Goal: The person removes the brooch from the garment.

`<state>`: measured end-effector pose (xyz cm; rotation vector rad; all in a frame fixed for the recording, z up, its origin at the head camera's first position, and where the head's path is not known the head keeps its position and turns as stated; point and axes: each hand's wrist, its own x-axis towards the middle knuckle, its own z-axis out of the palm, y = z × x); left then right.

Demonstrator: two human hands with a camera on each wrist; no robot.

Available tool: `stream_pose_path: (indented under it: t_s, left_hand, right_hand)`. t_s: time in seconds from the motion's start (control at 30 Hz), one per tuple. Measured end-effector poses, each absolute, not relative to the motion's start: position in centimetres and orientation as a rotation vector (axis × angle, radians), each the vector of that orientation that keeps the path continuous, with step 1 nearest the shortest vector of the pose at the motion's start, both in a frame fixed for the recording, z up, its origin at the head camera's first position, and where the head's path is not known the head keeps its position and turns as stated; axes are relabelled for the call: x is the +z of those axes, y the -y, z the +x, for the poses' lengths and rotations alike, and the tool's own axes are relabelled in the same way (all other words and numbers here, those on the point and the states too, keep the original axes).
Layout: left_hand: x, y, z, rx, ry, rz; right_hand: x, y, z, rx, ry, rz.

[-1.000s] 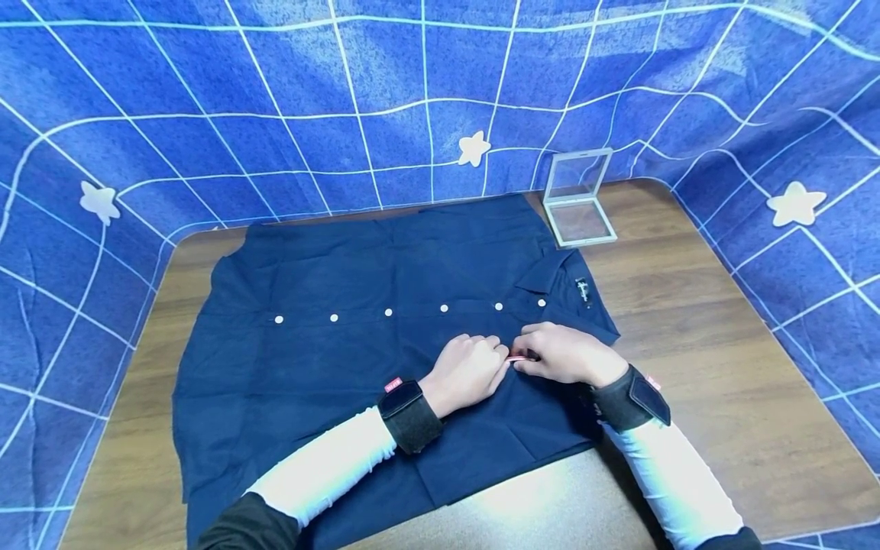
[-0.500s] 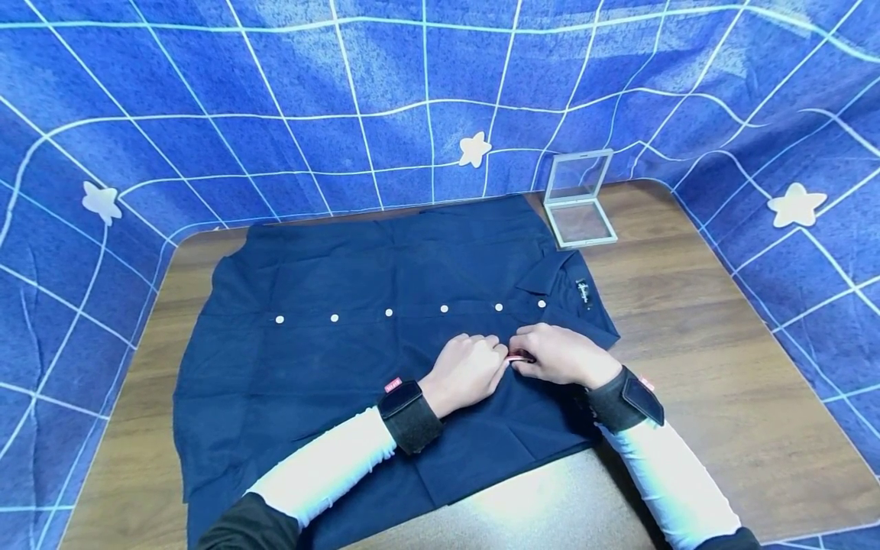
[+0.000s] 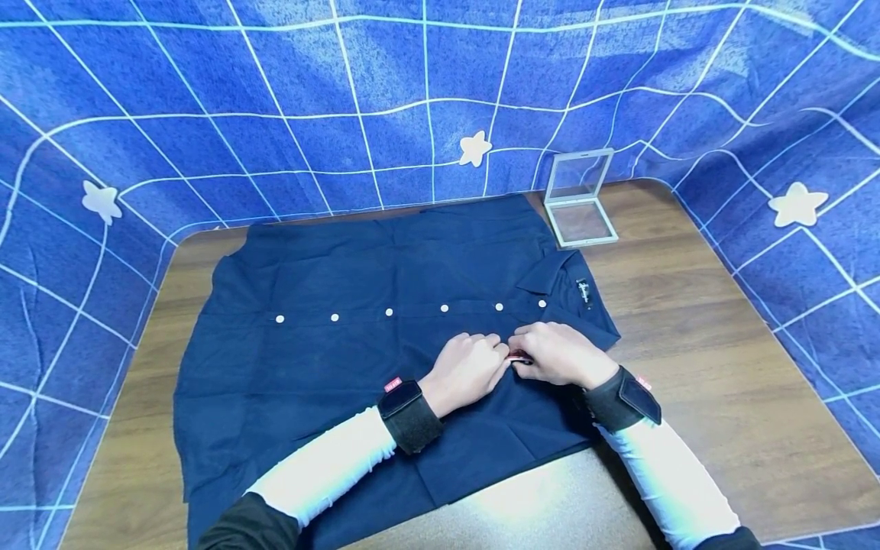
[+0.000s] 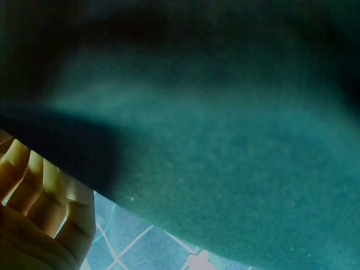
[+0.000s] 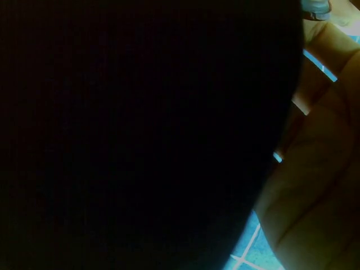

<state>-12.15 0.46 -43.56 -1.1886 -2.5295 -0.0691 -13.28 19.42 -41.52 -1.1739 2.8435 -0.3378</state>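
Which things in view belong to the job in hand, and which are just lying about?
In the job:
Dark blue shirt, laid out buttons up
Small red-and-white item, between the fingertips, too small to identify
Left hand and right hand, over the shirt

Probably just there:
Open clear case, untouched near the collar
Starred blue cloth, a backdrop

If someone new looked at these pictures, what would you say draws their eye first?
Probably the dark blue shirt, spread across the wooden table with its row of white buttons facing up. Next, the left hand and right hand, close together over the shirt, a small reddish item between them.
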Motion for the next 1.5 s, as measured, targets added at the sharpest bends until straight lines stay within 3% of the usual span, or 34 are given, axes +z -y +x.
stream_pose_path:
  t_s: [1.5]
  left_hand:
    - [-43.55,-0.63,-12.10,-0.045,2.556,-1.148]
  right_hand:
    - [-41.78,-19.71,-13.57,-0.301,-2.859,-1.252]
